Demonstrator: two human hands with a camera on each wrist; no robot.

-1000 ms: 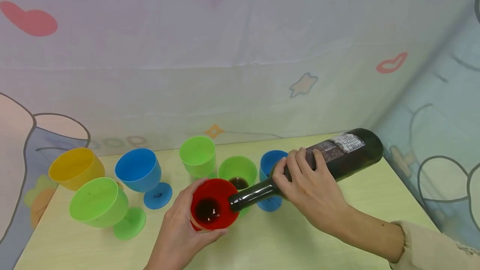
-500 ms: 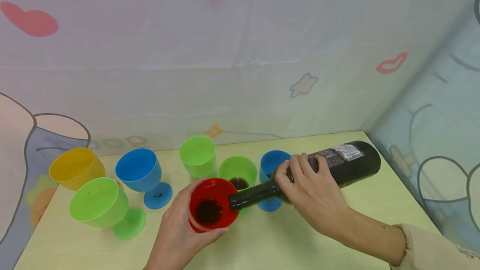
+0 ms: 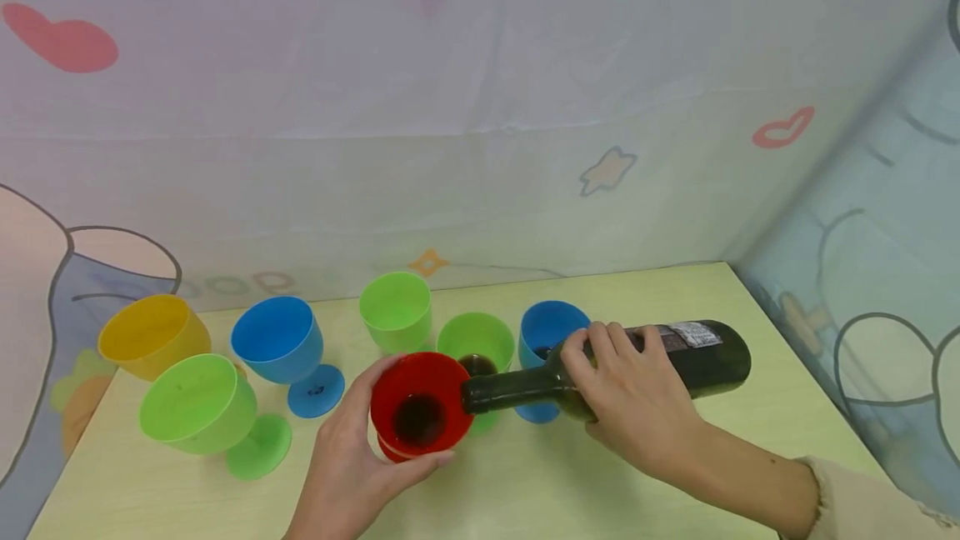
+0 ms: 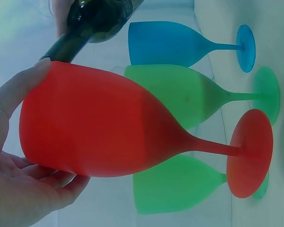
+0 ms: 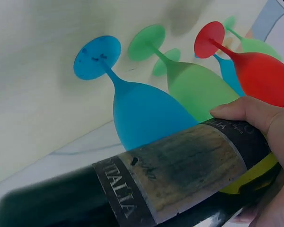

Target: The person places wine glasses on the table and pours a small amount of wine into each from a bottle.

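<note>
My left hand [image 3: 352, 448] holds a red plastic goblet [image 3: 390, 394] by its bowl, thumb on the near side and fingers round the far side. Dark liquid [image 3: 418, 419] lies in its bottom. With my right hand [image 3: 637, 402] I grip a dark green wine bottle [image 3: 716, 361] where the neck meets the body. The bottle lies nearly level, its mouth right at the goblet's right rim. In the left wrist view the red goblet [image 4: 94, 123] shows its stem and foot. The right wrist view shows the bottle's worn label [image 5: 184, 161].
Behind the red goblet stand a green goblet [image 3: 468, 330] with dark liquid, another green goblet [image 3: 396, 315] and a blue goblet [image 3: 551, 323]. To the left are a blue goblet [image 3: 277, 344], a green goblet [image 3: 198, 407] and a yellow goblet [image 3: 153, 340]. A printed cloth [image 3: 480, 107] backs the table.
The bottle's base has come down, so the bottle has gone from tilted mouth-down to nearly level. The red goblet has shifted slightly left with my left hand.
</note>
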